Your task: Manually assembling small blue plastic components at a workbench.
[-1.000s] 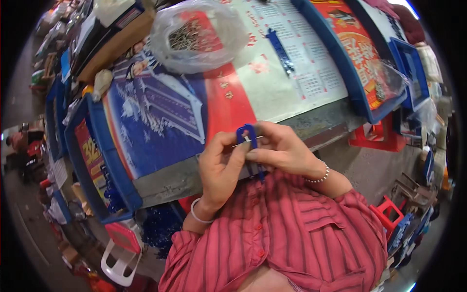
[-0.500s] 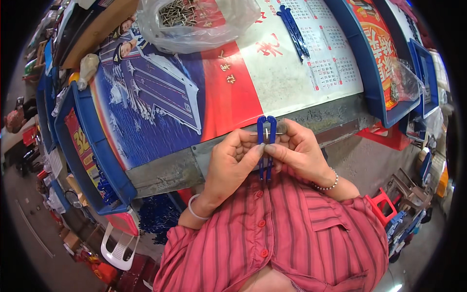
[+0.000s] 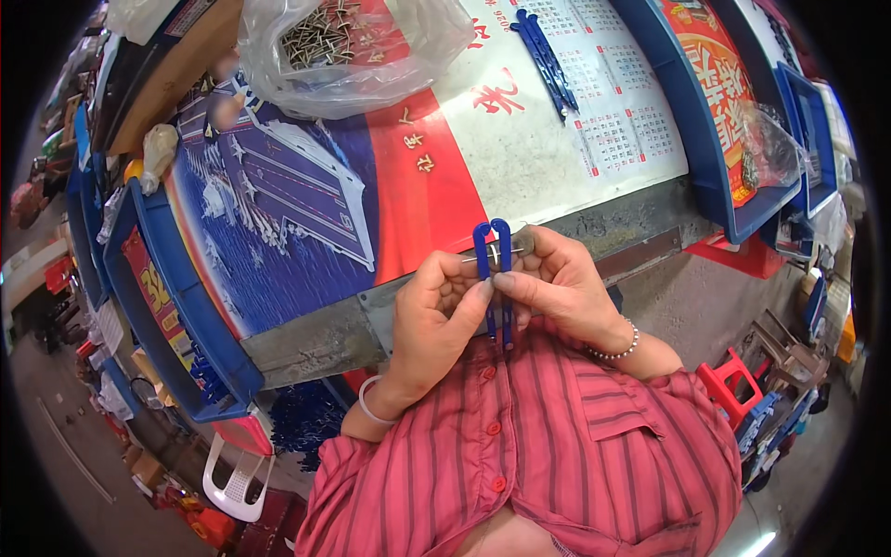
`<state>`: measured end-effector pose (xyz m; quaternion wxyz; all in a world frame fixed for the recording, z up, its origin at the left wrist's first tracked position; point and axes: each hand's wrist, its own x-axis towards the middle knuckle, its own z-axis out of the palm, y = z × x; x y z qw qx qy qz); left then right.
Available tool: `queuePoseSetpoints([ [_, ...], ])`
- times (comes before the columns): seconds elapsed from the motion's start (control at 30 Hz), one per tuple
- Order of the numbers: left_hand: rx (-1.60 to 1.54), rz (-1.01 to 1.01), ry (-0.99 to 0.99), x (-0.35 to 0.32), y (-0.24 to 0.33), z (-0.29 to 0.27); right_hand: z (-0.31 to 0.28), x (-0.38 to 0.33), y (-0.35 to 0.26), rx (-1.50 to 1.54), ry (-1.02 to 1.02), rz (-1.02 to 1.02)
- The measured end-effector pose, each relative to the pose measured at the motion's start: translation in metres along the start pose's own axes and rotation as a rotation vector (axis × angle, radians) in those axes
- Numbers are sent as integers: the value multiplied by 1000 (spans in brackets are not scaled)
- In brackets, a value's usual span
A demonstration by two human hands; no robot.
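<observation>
Two long, slim blue strips [image 3: 483, 262] with rounded top ends stand side by side between my hands, just off the table's near edge. A thin metal cross-shaped pin [image 3: 495, 252] lies across them, its arms reaching out on both sides. My left hand [image 3: 429, 320] is closed, thumb and fingers pinching the left strip. My right hand [image 3: 561, 292] pinches the right strip, its thumb tip against the front. How the pin joins the strips is partly hidden by my fingers.
On the poster-covered table [image 3: 520, 172] sits a clear plastic bag [image 3: 390, 79] of small metal pins [image 3: 320, 37]. Several blue strips [image 3: 545, 65] lie farther back. Blue trays [image 3: 243, 376] flank the table, the left one holding blue parts. A red stool [image 3: 729, 381] stands at right.
The view has shifted slightly, and the strips and pin sit a little farther left in it. The pin looks more tilted, its right end higher. Both hands keep their pinch.
</observation>
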<state>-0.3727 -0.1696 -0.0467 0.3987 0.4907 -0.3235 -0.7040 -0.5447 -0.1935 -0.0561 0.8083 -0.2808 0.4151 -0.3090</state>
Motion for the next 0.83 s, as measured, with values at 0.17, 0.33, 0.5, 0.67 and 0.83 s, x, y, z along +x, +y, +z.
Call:
queuePoseSetpoints([
  [0.17, 27, 1, 17, -1, 1, -2, 2, 1, 0, -23, 1, -23],
  [0.33, 5, -3, 14, -1, 4, -3, 3, 4, 0, -72, -6, -35],
  [0.5, 10, -21, 11, 2, 5, -7, 5, 10, 1, -55, 0, -4],
  [0.67, 11, -50, 52, 5, 4, -10, 3, 16, 4, -54, 4, 17],
  [0.83, 66, 4, 83, 5, 3, -12, 4, 21, 6, -58, -10, -15],
])
